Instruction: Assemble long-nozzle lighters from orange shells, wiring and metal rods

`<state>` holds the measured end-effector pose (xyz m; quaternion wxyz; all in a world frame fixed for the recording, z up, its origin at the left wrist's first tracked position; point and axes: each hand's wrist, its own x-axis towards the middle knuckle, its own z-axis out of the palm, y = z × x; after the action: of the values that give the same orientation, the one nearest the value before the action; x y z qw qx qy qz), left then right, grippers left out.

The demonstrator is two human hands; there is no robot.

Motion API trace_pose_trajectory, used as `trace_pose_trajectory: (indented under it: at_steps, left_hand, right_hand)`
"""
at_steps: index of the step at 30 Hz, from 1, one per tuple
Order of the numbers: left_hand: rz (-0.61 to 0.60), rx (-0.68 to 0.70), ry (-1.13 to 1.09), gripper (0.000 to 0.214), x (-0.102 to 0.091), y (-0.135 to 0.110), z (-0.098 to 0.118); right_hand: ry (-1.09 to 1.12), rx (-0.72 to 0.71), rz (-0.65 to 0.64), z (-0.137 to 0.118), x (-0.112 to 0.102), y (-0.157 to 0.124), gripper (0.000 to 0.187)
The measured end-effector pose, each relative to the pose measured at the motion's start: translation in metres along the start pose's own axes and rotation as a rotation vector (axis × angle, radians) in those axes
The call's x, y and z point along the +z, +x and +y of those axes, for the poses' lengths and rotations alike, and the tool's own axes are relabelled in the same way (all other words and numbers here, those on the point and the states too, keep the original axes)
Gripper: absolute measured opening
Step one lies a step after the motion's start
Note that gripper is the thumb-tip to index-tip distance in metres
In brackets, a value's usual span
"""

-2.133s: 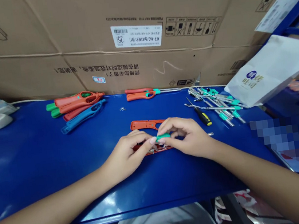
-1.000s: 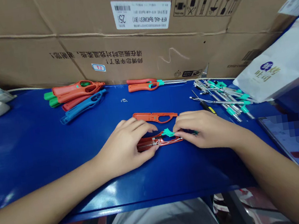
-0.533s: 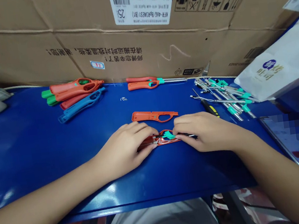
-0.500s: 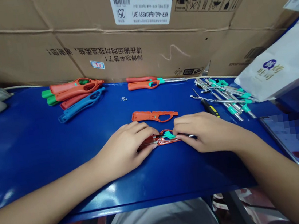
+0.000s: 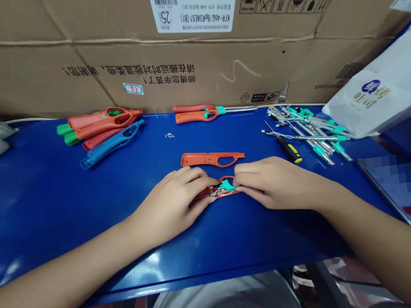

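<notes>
On the blue table, my left hand (image 5: 179, 203) has its thumb and fingers closed around the left end of an orange lighter shell half (image 5: 223, 195). Inside that shell sit a teal trigger piece (image 5: 227, 185) and thin white wires. My right hand (image 5: 272, 183) pinches at the right end of the teal piece; its fingers cover the metal tube there. Just beyond my hands lies another orange shell half (image 5: 212, 159), its inner side facing up.
Orange, red, green and blue shells (image 5: 111, 131) are piled at left. An orange lighter with a tube (image 5: 196, 116) lies near the carton (image 5: 119, 49). Tiny white parts (image 5: 170, 135), a screwdriver (image 5: 289, 149), tube assemblies (image 5: 316, 132) and a white bag (image 5: 382, 85) are also on the table.
My right hand has shifted slightly left, and the teal trigger piece has moved left within the shell. The tube end that showed below my right fingers is now hidden. My left hand stays put.
</notes>
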<state>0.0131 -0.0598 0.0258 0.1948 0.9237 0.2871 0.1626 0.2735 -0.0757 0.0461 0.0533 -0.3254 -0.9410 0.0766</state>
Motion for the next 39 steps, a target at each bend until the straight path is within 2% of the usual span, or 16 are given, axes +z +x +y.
trace_pose_trajectory:
  at_steps: [14, 25, 31, 39]
  left_hand:
    - [0.021, -0.047, -0.156, 0.023, 0.0007, -0.0001, -0.0005]
    - [0.010, -0.065, -0.093, 0.020, 0.0006, -0.0016, 0.0028]
    - [-0.001, -0.014, -0.094, 0.021, 0.0007, -0.0011, 0.0040]
    - [0.047, 0.045, -0.071, 0.024, 0.0034, -0.0032, 0.0011]
  right_hand:
    - [-0.195, -0.094, 0.053, -0.0024, 0.0040, 0.0005, 0.023]
    - [-0.020, 0.006, 0.015, -0.0021, 0.0057, 0.0014, 0.021]
    - [0.059, 0.049, 0.017, -0.0002, 0.0058, 0.0011, 0.021]
    - [0.160, 0.078, 0.032, -0.0001, 0.0047, 0.0015, 0.021]
